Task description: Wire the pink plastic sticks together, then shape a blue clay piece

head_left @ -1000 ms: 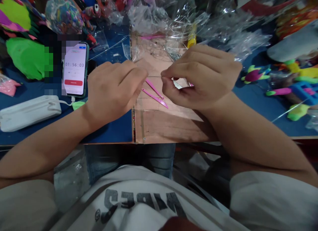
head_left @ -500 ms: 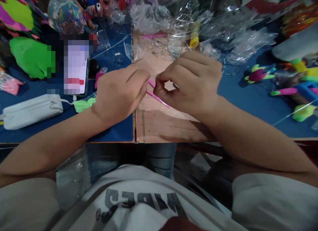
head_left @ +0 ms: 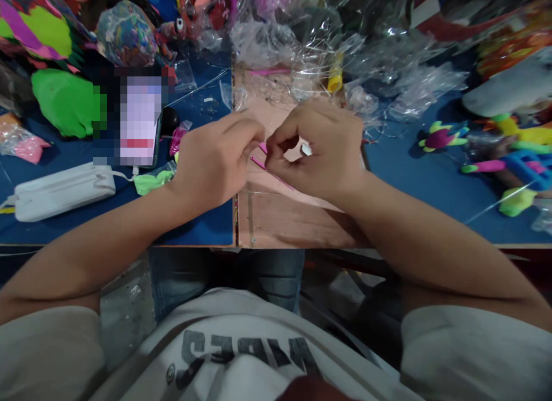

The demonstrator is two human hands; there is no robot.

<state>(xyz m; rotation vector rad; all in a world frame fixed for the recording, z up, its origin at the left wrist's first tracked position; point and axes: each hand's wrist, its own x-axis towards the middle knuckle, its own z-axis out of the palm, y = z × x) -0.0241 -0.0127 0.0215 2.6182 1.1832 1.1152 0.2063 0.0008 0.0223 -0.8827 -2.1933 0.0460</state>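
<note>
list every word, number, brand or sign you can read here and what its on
"VIBES", upside down in this view, on the shirt; its first letter is creased, so that one is uncertain.
A small circled sign, also on the shirt: too small to read surely.
Phone screen: blurred out, nothing readable.
No other text is clear enough to read.
</note>
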